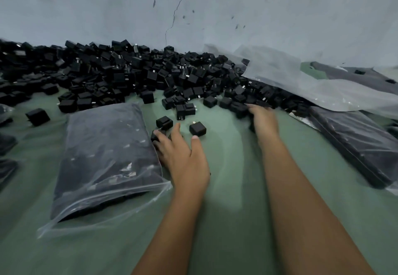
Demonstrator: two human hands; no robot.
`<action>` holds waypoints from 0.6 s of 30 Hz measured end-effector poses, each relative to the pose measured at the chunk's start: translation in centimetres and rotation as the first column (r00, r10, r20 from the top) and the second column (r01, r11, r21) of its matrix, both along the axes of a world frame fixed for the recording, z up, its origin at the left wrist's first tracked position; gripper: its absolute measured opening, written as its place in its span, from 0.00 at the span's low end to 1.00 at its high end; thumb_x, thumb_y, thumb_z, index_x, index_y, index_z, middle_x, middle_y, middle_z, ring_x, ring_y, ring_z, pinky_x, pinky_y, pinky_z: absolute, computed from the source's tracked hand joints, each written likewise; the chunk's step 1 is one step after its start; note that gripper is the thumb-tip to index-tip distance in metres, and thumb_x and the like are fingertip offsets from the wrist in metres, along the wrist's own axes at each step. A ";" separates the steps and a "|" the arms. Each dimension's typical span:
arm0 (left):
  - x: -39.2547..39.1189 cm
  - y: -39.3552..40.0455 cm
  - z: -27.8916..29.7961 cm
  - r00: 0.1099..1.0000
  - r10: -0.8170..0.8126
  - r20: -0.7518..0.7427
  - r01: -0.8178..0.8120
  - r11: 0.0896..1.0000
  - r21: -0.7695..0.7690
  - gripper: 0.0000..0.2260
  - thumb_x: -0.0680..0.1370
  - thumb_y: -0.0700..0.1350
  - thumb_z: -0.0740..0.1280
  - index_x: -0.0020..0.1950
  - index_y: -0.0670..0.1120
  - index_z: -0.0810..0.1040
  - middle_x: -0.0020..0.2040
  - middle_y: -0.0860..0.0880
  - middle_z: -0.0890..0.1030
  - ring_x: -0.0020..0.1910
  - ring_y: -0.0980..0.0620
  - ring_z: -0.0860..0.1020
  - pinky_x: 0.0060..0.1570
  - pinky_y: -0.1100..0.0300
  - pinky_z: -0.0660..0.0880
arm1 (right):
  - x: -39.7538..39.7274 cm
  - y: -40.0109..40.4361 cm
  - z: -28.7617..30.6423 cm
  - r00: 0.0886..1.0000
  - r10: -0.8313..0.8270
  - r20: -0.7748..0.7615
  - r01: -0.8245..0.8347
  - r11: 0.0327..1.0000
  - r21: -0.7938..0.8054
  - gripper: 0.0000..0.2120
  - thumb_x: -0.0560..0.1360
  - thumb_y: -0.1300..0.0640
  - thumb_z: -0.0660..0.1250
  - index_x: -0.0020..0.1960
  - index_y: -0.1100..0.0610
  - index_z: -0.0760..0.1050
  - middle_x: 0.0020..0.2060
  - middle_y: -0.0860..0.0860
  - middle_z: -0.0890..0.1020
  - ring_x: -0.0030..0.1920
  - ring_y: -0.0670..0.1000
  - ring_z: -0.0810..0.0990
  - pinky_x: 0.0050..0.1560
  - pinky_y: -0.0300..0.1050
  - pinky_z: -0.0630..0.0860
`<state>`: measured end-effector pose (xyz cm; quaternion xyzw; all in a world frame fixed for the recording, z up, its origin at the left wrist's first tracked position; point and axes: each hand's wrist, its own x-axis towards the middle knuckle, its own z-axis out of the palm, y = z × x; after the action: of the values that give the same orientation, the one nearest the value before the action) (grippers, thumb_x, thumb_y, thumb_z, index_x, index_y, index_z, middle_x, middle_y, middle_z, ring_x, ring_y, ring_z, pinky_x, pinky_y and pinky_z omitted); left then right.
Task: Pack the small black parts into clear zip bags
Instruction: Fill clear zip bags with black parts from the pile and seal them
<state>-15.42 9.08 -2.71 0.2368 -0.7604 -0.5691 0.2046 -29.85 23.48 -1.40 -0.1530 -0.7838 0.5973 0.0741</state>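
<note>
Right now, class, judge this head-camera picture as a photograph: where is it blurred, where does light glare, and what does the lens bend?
Head view: the right hand is smeared by motion blur at the black parts pile; the left hand is sharper; white glare streaks the filled zip bag; the wide lens bows the wall's foot.

The fingertips of the motion-blurred right hand (261, 119) are hidden among the heap of small black cube-shaped plastic parts (129, 74), which is cut off at the left edge. The contents of the filled clear plastic zip bag (107, 156) are blurred beyond telling.
</note>
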 end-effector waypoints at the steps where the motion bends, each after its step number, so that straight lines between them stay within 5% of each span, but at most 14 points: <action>1: -0.1 0.1 0.1 1.000 -0.009 0.020 0.009 1.000 0.009 0.24 0.81 0.51 0.57 0.77 0.57 0.57 0.81 0.52 0.43 0.79 0.48 0.43 0.76 0.40 0.48 | 1.1 -2.3 -0.1 0.991 0.130 -0.013 -0.129 0.991 0.034 0.10 0.69 0.46 0.67 0.47 0.45 0.84 0.51 0.45 0.82 0.50 0.47 0.80 0.51 0.43 0.75; 4: -0.2 0.1 0.4 0.996 -0.090 -0.003 0.089 0.992 0.094 0.23 0.82 0.52 0.55 0.78 0.58 0.56 0.80 0.55 0.50 0.79 0.51 0.51 0.76 0.46 0.52 | 5.2 -7.3 -1.1 0.904 0.420 -0.076 -0.418 0.908 0.038 0.11 0.68 0.42 0.63 0.44 0.38 0.83 0.56 0.40 0.79 0.56 0.41 0.78 0.57 0.45 0.74; 6: -0.1 -0.2 0.7 0.992 -0.118 -0.037 0.122 0.976 0.182 0.21 0.83 0.53 0.54 0.77 0.59 0.59 0.78 0.55 0.59 0.75 0.54 0.59 0.72 0.52 0.58 | 6.8 -8.0 -1.6 0.890 0.437 -0.127 -0.447 0.892 -0.063 0.11 0.70 0.44 0.63 0.47 0.39 0.83 0.64 0.42 0.75 0.61 0.41 0.75 0.62 0.46 0.73; 9: 0.9 -0.5 1.1 0.984 -0.159 -0.085 0.174 0.959 0.225 0.19 0.84 0.52 0.53 0.75 0.60 0.62 0.76 0.56 0.64 0.71 0.58 0.63 0.69 0.55 0.61 | 8.8 -6.7 -1.6 0.947 0.246 -0.204 -0.294 0.922 -0.252 0.12 0.74 0.53 0.63 0.50 0.44 0.83 0.66 0.48 0.75 0.61 0.38 0.74 0.61 0.40 0.73; 12: 2.9 0.1 1.2 0.965 -0.239 -0.107 0.247 0.966 0.071 0.18 0.84 0.50 0.55 0.74 0.59 0.66 0.77 0.55 0.62 0.77 0.57 0.56 0.75 0.52 0.56 | 11.6 -5.9 -1.3 0.973 -0.021 -0.232 -0.052 0.950 -0.307 0.12 0.75 0.60 0.62 0.47 0.50 0.83 0.55 0.49 0.82 0.51 0.36 0.79 0.51 0.31 0.74; 16: 7.1 -0.4 2.0 0.885 -0.264 -0.385 0.243 0.964 -0.103 0.14 0.81 0.38 0.59 0.61 0.51 0.79 0.62 0.59 0.78 0.65 0.63 0.72 0.65 0.65 0.68 | 15.3 -6.9 -1.4 0.974 -0.134 -0.184 0.125 0.990 -0.061 0.11 0.73 0.61 0.59 0.46 0.52 0.80 0.48 0.49 0.82 0.47 0.47 0.78 0.48 0.46 0.74; 18: 9.4 -1.7 2.5 0.813 -0.187 -0.552 0.140 0.982 -0.128 0.14 0.78 0.36 0.60 0.54 0.51 0.81 0.50 0.62 0.81 0.53 0.61 0.79 0.54 0.66 0.74 | 17.0 -7.9 -1.6 0.984 -0.092 -0.152 0.105 0.991 0.078 0.10 0.72 0.61 0.59 0.45 0.51 0.78 0.49 0.49 0.79 0.44 0.47 0.75 0.42 0.43 0.68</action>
<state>-5.98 7.36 -0.22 -0.0155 -0.7066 -0.5975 0.3786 -12.88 15.56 -2.95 -0.1433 -0.7925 0.5684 0.1682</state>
